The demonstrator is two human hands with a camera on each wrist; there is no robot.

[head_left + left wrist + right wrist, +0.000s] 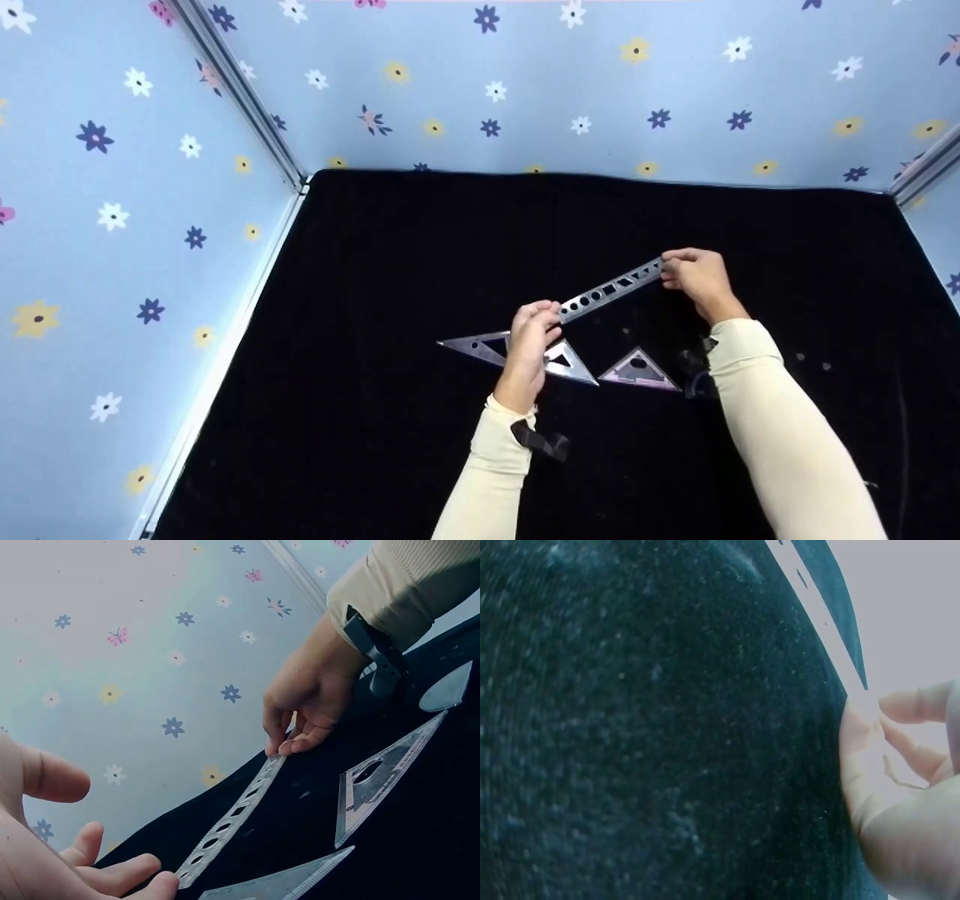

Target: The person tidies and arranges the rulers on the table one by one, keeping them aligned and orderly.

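Cream sleeves are filling the near edge of the head view, and from them both hands are reaching out over the black cloth [390,247]; the left hand [534,339] is pinching the near end of a clear stencil ruler [611,290] between thumb and fingertips, and the right hand [694,274] is pinching the far end the same way; the left wrist view is showing that right hand [311,701] curled round the ruler's tip [232,817], and the right wrist view is showing little beyond blurred fingers [900,772] against the cloth.

The ruler is hanging in the air just above the cloth, near the middle of the mat; its long axis is running from about 8 o'clock at the left hand up toward 2 o'clock at the right hand, the right end sitting a little farther from the person; its row of cut-out circles and shapes is facing up toward the head camera.

To my eye the step in hand is a two-ended hold, and doing it well is meaning light pinches at the very tips, both hands keeping level so the thin strip is not bowing or twisting, and the fingers staying off the cut-outs.

Outward from the hands, a long narrow set square [517,354] is lying flat at 6 o'clock under the left hand, partly hidden by it; a smaller set square [639,370] is lying just beside it toward 4 o'clock; flowered blue walls [112,225] are closing the space round.
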